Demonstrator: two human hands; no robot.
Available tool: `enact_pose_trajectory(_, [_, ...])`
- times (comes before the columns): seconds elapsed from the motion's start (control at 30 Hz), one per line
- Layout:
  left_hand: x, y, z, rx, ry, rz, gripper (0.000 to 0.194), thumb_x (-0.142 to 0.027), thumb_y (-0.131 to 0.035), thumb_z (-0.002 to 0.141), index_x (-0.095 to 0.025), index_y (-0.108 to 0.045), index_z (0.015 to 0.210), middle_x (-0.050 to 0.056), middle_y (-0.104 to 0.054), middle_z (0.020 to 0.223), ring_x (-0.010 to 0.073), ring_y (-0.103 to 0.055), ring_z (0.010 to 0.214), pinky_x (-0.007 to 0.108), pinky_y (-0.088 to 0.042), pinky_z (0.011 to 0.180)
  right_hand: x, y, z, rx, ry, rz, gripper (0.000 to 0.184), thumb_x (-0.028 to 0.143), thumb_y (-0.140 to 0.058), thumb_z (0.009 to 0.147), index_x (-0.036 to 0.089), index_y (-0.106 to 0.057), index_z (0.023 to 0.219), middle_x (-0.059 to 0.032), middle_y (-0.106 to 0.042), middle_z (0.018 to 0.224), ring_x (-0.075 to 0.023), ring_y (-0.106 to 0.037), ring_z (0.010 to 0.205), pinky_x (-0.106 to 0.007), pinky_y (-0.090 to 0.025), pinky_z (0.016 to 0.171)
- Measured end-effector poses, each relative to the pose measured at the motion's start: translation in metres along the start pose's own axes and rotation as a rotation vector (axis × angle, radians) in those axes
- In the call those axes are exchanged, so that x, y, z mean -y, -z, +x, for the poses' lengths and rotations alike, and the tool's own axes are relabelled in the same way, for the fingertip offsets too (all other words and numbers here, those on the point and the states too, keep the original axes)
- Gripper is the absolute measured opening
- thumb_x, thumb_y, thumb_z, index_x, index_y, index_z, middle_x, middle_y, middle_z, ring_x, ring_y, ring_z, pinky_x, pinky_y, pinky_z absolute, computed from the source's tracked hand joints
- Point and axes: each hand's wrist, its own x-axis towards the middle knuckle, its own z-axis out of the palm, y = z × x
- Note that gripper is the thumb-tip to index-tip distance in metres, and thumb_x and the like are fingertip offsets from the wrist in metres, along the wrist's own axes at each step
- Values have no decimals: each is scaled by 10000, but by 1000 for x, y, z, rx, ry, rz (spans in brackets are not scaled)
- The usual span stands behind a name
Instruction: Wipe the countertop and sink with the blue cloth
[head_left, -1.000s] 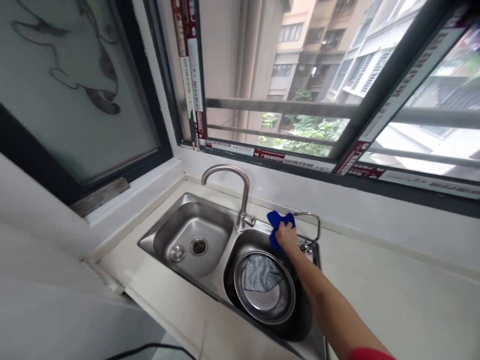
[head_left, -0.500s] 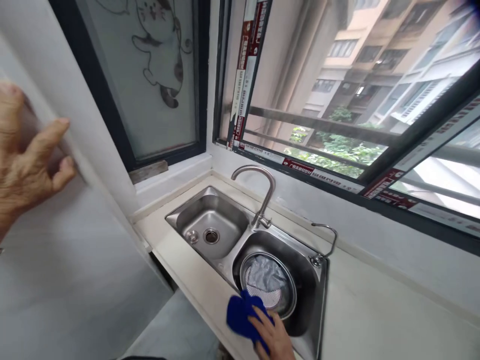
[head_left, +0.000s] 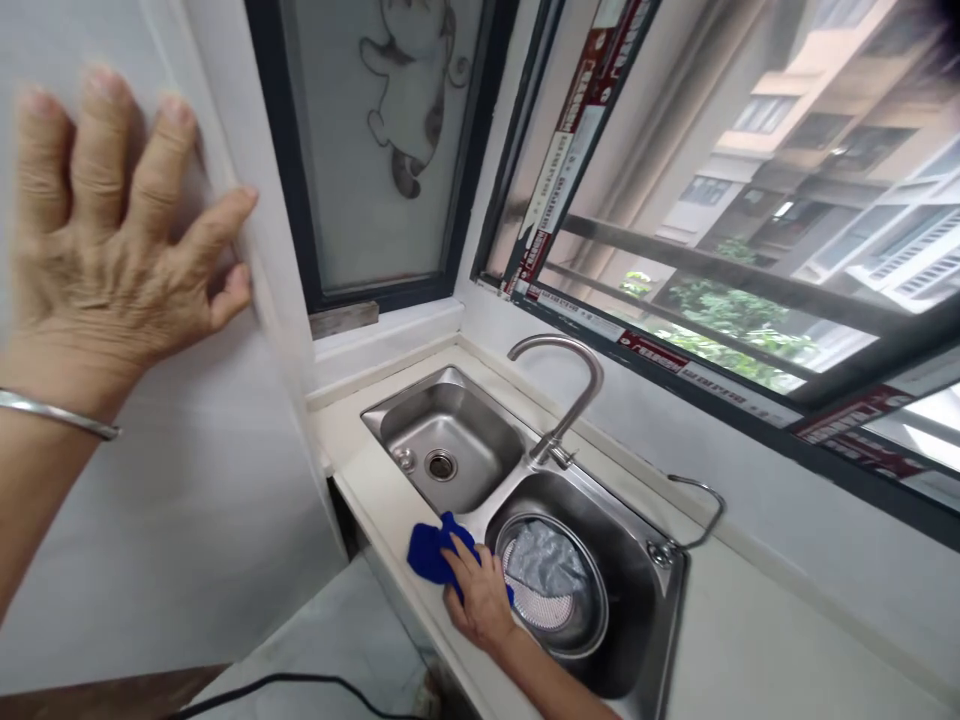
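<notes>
The right hand is at the front edge of the pale surface, beside the double sink. Its grip is partly closed, with bent fingers over a blue cloth that it has hold of. Most of the cloth shows beyond the fingertips, and a small blue corner comes out on the sink side; the part under the palm is hidden, so how tightly it is bunched cannot be told. The right forearm covers some of the sink's front rim and runs off the bottom edge.

The left hand is against the white panel, its grip spread wide with nothing seen in it. Only its back shows and its palm is hidden; the fingertips are blurred. A metal bangle circles the wrist, cut off by the left edge.

In the nearer basin lies a round metal pan holding a crumpled grey sheet, cloth or film being hard to tell. The sheet hides part of a perforated piece beneath. The top edge crops the cat drawing, and a black cable passes behind the surface's edge.
</notes>
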Motion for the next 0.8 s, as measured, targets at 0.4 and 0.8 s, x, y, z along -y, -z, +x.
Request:
enact_pose_trajectory(0.4, [8, -13, -1, -198, -90, 42, 680, -575, -291, 980, -366, -15, 1565, -117, 287, 1593, 264, 207, 1497, 531, 82, 1261, 81, -19, 183, 151, 77, -100, 638, 362, -453, 912, 158, -411, 1515, -100, -273, 1634, -393, -368, 1317, -548, -321, 1057])
enact_pose_trajectory(0.8, [3, -10, 0, -152, -7, 89, 761, -522, -455, 972, -481, 71, 1519, -186, 334, 1547, 338, 75, 1525, 627, 14, 1257, 128, -27, 230, 258, 261, -98, 598, 357, -418, 934, 179, -415, 1505, -109, -292, 1620, -415, -320, 1312, -581, -340, 991])
